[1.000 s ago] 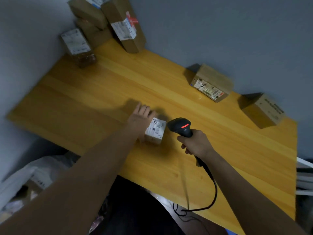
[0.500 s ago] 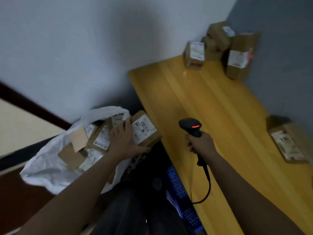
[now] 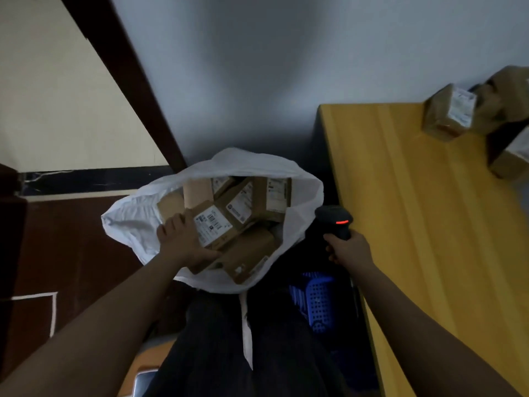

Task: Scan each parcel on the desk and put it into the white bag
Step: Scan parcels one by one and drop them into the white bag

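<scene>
Left hand reaches into the mouth of the white bag, which sits on the floor at about 11 o'clock from the person's lap. Fingers and thumb are curled round a labelled parcel, thumb along its near edge, fingers over the far left edge. The parcel lies label-up, inside the bag's rim, resting on top of the other boxes heaped there; whether the grip is firm or only loose contact is hard to say at this sharpness.

Right hand is at 1 o'clock, fingers wrapped tight round the grip of the black scanner. Scanner head points up and away, red light lit on its top. It hangs in the gap between bag and desk, touching neither.

Wooden desk runs along the right side, from 1 to 4 o'clock. At its far end, about 2 o'clock, unscanned parcels stand grouped against the wall; blurred, count uncertain.

Blue perforated basket sits on the floor below the right hand, beside the desk edge.
</scene>
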Demonstrator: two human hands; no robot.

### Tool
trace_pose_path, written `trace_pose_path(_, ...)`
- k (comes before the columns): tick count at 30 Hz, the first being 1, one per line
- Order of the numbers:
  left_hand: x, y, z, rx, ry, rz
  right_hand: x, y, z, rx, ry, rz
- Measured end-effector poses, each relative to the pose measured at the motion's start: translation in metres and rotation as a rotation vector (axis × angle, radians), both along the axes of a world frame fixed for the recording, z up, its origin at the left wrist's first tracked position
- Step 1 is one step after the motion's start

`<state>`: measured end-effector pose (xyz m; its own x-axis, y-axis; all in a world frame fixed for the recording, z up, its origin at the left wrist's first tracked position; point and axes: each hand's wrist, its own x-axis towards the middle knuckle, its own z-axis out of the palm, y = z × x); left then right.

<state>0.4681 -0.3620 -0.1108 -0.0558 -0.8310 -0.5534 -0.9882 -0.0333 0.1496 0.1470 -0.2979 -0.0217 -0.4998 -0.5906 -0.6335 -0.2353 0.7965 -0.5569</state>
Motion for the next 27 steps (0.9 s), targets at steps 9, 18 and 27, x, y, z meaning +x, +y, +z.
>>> trace_pose_path(9, 0.022, -0.056, -0.078, 0.175, 0.227, -0.210, 0.023, 0.008, -0.030, 0.015, 0.159, -0.178)
trace_pose_path(18, -0.032, -0.071, -0.030, 0.313, 0.535, -0.385, 0.026, 0.019, -0.014, -0.018, 0.161, -0.281)
trace_pose_path(27, -0.207, -0.076, 0.058, 0.019, 0.696, -0.670, -0.048, 0.059, 0.024, -0.075, 0.148, -0.465)
